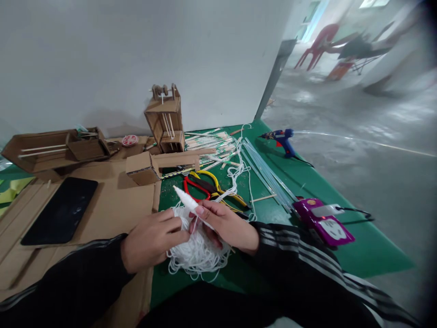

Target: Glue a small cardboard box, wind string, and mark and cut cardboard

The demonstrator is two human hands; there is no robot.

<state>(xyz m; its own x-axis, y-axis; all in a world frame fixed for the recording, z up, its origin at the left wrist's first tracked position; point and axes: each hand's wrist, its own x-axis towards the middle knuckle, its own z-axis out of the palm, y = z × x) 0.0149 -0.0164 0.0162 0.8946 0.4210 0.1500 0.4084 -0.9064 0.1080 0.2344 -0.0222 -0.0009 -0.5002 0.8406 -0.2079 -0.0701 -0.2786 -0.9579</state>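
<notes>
A heap of loose white string (198,255) lies at the table's front edge, under both hands. My right hand (225,223) is closed round a slim stick wound with white string (186,199), its bare tip pointing up and left. Just left of it, my left hand (157,237) has its fingers curled together on the string at the heap's upper side. A strand runs between the two hands. More white string (234,180) trails away behind my right hand towards the back of the table.
Pliers with red (187,189) and yellow handles (213,175) lie beyond the hands. Cardboard models (167,118), a dark tablet (61,209) and cardboard sheets (112,196) are leftward. Glue sticks (268,173), a blue glue gun (285,141) and a purple power strip (322,221) are rightward.
</notes>
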